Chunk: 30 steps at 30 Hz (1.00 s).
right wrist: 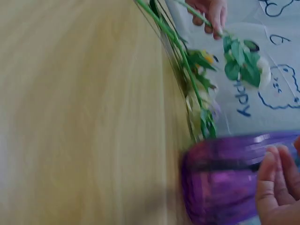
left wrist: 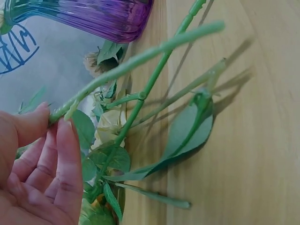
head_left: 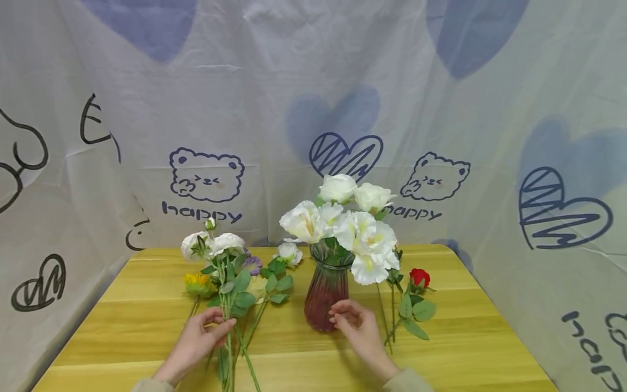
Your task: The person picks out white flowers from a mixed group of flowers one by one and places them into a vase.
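Observation:
My left hand (head_left: 198,335) pinches the green stem (left wrist: 136,61) of an artificial white flower (head_left: 226,243) between thumb and fingers. Its leafy stem stands upright, with the white blooms at the top and the cut end hanging low. Beside the ribbed glass vase (head_left: 325,296) is my right hand (head_left: 362,332), fingers loosely bent and nothing held in them. The vase looks greenish at the neck and reddish below. Several white flowers (head_left: 362,234) fill it, their heads leaning out over the rim. In the right wrist view the right fingers (right wrist: 268,176) overlap the purple-looking vase.
On the wooden table (head_left: 441,348) left of the vase lie a yellow flower (head_left: 198,284), a purple flower (head_left: 252,263), a cream flower (head_left: 257,288) and a white rose (head_left: 289,253). A red rose (head_left: 419,277) lies at the right. Printed cloth (head_left: 264,136) hangs behind the table.

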Tool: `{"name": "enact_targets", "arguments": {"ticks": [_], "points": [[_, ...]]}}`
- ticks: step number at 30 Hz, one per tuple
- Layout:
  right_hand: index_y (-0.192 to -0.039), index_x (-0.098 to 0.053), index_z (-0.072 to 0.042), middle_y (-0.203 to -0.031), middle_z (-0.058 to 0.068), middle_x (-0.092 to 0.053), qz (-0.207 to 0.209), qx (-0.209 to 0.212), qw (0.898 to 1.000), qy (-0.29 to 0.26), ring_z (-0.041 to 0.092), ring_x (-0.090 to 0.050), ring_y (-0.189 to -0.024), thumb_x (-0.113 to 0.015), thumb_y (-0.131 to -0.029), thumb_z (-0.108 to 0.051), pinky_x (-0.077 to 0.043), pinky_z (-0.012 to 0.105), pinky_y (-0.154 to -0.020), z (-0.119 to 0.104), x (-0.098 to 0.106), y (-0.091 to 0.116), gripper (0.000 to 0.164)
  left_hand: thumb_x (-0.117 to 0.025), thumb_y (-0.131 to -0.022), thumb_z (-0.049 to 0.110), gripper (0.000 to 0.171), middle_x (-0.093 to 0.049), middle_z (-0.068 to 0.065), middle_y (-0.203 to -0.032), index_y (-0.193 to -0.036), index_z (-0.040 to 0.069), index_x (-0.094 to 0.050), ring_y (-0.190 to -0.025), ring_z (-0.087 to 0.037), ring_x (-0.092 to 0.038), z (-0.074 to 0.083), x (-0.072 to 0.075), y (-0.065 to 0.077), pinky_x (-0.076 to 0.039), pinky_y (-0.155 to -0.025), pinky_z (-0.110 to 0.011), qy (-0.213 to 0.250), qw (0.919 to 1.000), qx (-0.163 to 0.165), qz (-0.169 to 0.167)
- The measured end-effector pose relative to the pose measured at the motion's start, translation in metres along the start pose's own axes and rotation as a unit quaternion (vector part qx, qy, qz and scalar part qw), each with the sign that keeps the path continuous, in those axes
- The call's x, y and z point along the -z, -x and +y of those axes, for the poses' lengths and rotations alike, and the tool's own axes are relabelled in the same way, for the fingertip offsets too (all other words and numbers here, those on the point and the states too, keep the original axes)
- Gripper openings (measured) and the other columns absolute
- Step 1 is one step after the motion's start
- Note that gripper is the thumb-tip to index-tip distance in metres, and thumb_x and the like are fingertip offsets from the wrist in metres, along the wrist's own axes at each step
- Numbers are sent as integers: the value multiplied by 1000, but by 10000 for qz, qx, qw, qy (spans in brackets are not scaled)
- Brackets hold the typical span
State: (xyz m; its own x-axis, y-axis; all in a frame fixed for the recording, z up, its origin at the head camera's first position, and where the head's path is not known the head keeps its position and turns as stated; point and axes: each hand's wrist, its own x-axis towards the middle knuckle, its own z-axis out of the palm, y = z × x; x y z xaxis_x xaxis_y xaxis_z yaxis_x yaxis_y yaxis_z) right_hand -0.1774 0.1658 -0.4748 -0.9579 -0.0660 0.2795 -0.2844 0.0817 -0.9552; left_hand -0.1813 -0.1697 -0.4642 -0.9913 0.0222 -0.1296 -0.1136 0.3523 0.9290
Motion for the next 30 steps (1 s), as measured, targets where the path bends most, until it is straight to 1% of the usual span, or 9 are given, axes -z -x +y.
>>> {"name": "enact_targets", "arguments": {"ticks": [6, 8, 10, 14, 17, 18, 21, 24, 30], "points": [[-102, -65, 8, -96, 20, -69, 1206, 574, 9905, 330, 2, -66, -84, -63, -90, 11, -56, 18, -75, 1, 14, -12, 12, -69, -95, 11, 41, -66, -10, -100, -129, -7, -56, -75, -12, -68, 8, 1, -3, -60, -68, -29, -34, 9995, -265, 174], [-103, -63, 7, -98, 17, -68, 1405, 693, 9867, 427, 2, -64, -89, -66, -90, 8, -56, 18, -79, 2, 18, -17, 13, -68, -95, 11, 41, -66, -10, -102, -130, -6, -56, -76, -12, -69, 10, 1, -3, -60, -68, -30, -85, 9992, -303, 235], [-108, -61, 5, -103, 17, -66, 1458, 740, 9854, 484, 6, -64, -95, -70, -89, 5, -56, 21, -84, 3, 21, -20, 21, -67, -96, 11, 40, -66, -12, -104, -131, -6, -56, -77, -12, -69, 13, 1, -3, -60, -68, -31, -120, 9989, -324, 314], [-129, -56, -5, -125, 12, -63, 1194, 417, 9901, 602, 21, -61, -118, -78, -87, -5, -55, 32, -101, 4, 23, -28, 47, -66, -97, 12, 36, -64, -15, -111, -129, -3, -57, -83, -15, -69, 17, 2, -3, -61, -73, -32, -110, 9983, -325, 463], [-143, -47, -12, -143, 10, -54, 816, 131, 9938, 745, 33, -54, -134, -79, -87, -13, -49, 43, -111, 4, 23, -33, 65, -64, -98, 12, 33, -62, -18, -117, -128, -2, -58, -93, -20, -71, 22, 3, -3, -62, -77, -32, -128, 9977, -435, 510], [-146, -43, -12, -148, 13, -51, 672, 97, 9948, 764, 37, -51, -137, -79, -88, -15, -46, 47, -113, 4, 22, -34, 69, -64, -99, 12, 32, -62, -18, -118, -127, -2, -58, -95, -22, -71, 24, 3, -2, -62, -77, -31, -155, 9973, -489, 532], [-151, -37, -11, -154, 16, -45, 339, 184, 9966, 733, 42, -45, -142, -78, -89, -14, -41, 51, -116, 4, 21, -39, 74, -64, -99, 12, 31, -63, -20, -119, -127, -1, -59, -99, -24, -72, 29, 4, -2, -62, -77, -30, -254, 9952, -700, 642], [-151, -37, -10, -153, 17, -47, 130, 259, 9978, 592, 41, -44, -143, -77, -89, -10, -39, 51, -117, 5, 20, -43, 74, -64, -99, 12, 29, -66, -19, -116, -126, 0, -61, -96, -17, -72, 33, 2, -2, -60, -74, -26, -354, 9919, -912, 806], [-147, -42, -9, -149, 17, -52, 110, 158, 9987, 468, 40, -49, -140, -78, -87, -8, -42, 49, -115, 7, 18, -47, 70, -66, -98, 11, 20, -70, -15, -104, -116, 3, -65, -88, -4, -68, 44, -1, -1, -56, -72, -19, -428, 9814, -1483, 1140]]}}
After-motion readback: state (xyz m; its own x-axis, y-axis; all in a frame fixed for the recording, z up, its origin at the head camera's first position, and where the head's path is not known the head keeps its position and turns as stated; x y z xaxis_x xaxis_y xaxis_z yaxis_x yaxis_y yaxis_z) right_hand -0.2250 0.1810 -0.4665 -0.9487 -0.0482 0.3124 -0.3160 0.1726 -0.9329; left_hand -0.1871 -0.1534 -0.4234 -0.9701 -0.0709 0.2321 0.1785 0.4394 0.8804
